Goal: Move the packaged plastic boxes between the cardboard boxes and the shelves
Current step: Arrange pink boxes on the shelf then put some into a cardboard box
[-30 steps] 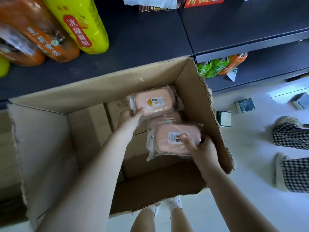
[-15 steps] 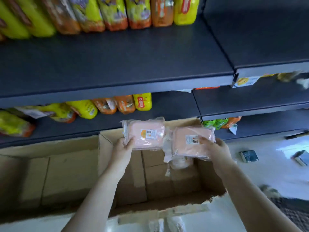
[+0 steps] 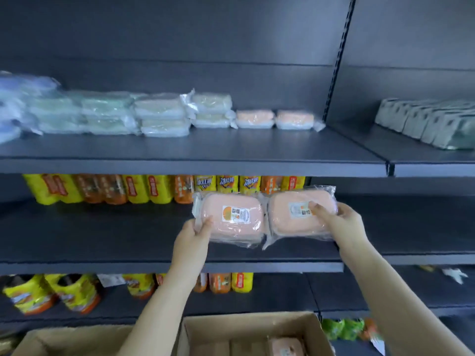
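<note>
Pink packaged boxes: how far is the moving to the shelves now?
Done: two pink boxes lie at the right end of the row on the upper shelf. In hand: the left hand holds one wrapped pink box and the right hand a second wrapped box, raised before the middle shelf, not yet set down. Left: at least one more pink box shows in the cardboard box.

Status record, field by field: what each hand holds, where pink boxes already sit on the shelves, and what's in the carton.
left hand: grips the left pink box, thumb on top
right hand: grips the right pink box, thumb near its label
held boxes: side by side, in front of the middle shelf
top shelf: shelved pink boxes, two, at the right end of the row
cardboard box: open, at least one spare pink box inside
</note>
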